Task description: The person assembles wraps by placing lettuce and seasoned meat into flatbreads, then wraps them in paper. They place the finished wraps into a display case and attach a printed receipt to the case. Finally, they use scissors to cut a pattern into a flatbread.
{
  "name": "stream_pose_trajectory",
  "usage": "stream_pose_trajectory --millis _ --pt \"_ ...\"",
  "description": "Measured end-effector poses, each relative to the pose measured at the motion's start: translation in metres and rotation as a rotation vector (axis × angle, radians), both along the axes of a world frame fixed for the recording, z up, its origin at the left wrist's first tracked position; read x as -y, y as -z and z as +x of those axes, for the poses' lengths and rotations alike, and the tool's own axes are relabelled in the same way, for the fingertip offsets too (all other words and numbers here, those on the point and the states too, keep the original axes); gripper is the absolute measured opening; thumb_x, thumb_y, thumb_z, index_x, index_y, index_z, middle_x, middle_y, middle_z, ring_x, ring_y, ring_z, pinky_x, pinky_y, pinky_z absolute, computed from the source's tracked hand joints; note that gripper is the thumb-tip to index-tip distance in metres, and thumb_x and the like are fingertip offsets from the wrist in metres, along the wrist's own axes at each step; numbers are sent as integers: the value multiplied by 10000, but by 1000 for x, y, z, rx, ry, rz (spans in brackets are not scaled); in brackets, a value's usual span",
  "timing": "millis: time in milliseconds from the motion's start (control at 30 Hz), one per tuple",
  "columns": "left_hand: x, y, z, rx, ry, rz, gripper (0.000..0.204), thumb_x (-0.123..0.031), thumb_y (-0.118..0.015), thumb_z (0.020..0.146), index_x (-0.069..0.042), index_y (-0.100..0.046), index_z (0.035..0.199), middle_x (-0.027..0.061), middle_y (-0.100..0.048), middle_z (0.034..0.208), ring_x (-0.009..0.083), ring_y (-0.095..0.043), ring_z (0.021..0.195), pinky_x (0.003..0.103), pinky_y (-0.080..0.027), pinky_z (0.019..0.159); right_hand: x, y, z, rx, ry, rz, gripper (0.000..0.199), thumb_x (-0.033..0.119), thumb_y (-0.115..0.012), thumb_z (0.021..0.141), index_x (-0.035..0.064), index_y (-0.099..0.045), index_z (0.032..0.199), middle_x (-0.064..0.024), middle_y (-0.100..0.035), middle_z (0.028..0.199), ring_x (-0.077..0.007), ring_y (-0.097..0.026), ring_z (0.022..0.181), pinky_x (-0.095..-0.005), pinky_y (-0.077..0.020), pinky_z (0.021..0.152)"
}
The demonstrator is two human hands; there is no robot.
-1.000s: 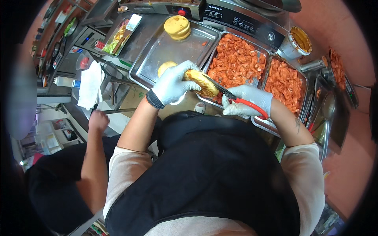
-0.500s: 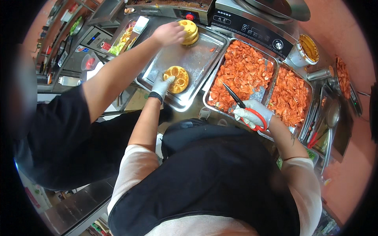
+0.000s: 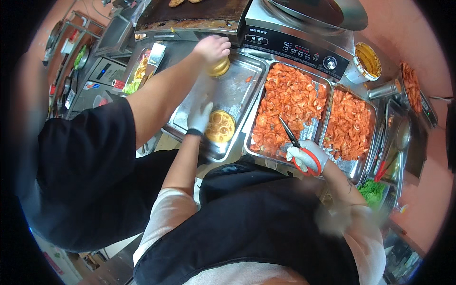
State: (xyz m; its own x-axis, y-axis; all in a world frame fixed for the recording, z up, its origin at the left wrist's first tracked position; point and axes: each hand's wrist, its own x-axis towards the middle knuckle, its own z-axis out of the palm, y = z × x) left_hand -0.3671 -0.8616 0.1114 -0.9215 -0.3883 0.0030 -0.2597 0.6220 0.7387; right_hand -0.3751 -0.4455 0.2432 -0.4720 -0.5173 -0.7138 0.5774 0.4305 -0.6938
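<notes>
My gloved left hand (image 3: 200,117) is at the left edge of a round golden flatbread (image 3: 220,127) with browned rings, at the tray's near end. Its fingers look stretched and apart, slightly blurred. The flatbread lies on a metal tray (image 3: 242,90). Closed round the red handles of a pair of scissors (image 3: 289,132) is my gloved right hand (image 3: 306,156). The dark blades point up and left, above a pan of red-sauced meat pieces (image 3: 289,99). At the tray's far end, a co-worker's bare hand (image 3: 212,48) covers part of a stack of flatbreads (image 3: 219,67).
A second pan of red meat (image 3: 349,123) stands at the right. Behind are a griddle (image 3: 190,19) and a cooker with a control panel (image 3: 294,50). A sauce tub (image 3: 365,61), a ladle (image 3: 403,135) and green leaves (image 3: 373,192) lie rightward. The co-worker's arm (image 3: 161,95) crosses from the left.
My left hand has shifted from the flatbread's top edge to its left side. My right hand still holds the scissors. The co-worker's hand stays at the far stack; the whole view has shifted slightly.
</notes>
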Motion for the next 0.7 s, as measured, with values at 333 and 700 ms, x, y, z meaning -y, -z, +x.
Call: stream_pose_trajectory --millis 333,700 --pt "57 5 -205 -131 -424 921 315 -217 -685 893 -48 -662 1158 85 -664 1096 232 -610 990 336 -502 823 -2 17 5 180 55 -11 299 383 -659 967 86 -692 982 -1 -632 727 -98 -600 596 -236 -469 486" --pt "22 72 -132 41 -238 673 268 -102 -735 840 -43 -677 1095 73 -687 962 177 -633 743 295 -512 608 -1 22 21 132 123 16 282 318 -597 976 76 -643 839 13 -532 604 -117 -516 529 -276 -416 503"
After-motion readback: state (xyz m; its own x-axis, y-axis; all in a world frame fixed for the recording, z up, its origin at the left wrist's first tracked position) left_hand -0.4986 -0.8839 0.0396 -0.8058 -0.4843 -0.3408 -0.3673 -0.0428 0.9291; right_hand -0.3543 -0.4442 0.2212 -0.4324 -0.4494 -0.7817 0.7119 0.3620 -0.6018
